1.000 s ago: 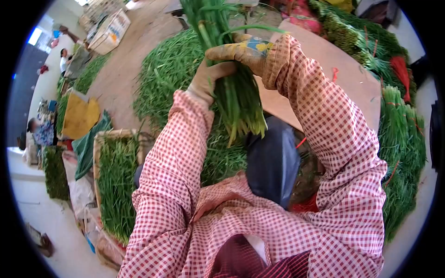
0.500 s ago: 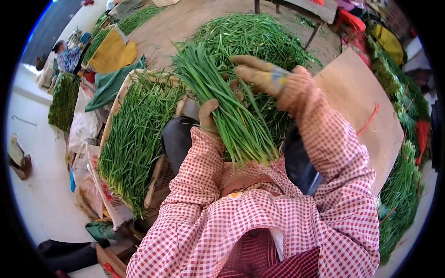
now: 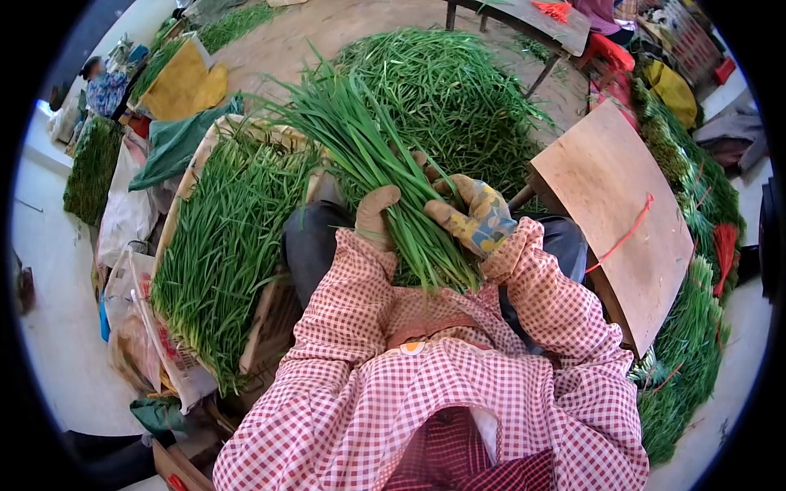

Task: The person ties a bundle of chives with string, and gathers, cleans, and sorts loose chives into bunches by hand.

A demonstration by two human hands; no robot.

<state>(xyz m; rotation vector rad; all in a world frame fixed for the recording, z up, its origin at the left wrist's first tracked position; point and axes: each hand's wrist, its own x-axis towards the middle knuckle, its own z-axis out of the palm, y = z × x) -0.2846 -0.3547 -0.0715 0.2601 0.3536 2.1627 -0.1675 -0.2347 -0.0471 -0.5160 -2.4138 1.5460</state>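
Note:
My gloved left hand (image 3: 378, 214) is closed around a bunch of long green chives (image 3: 364, 143), held slantwise over my lap. The leafy tips point up and left, and the pale ends hang toward my apron. On the bunch's right side is my right hand (image 3: 479, 214), in a glove with a blue and yellow pattern. Its fingers are curled in and pinch chive blades at the edge of the bunch. Some fingertips of both hands are hidden behind the chives. Beyond them lies a big loose heap of chives (image 3: 442, 90) on the floor.
At my left stands a crate (image 3: 255, 323) full of chives. A brown board (image 3: 626, 221) with a red tie (image 3: 626, 237) lies at my right. Bundled greens (image 3: 684, 360) line the right side. A table (image 3: 532, 20) stands ahead; another person (image 3: 105, 88) sits far left.
My right hand has come down and toward the bunch, from raised above it to gripping blades at its side. The bunch's tips have spread left. The whole view has shifted slightly.

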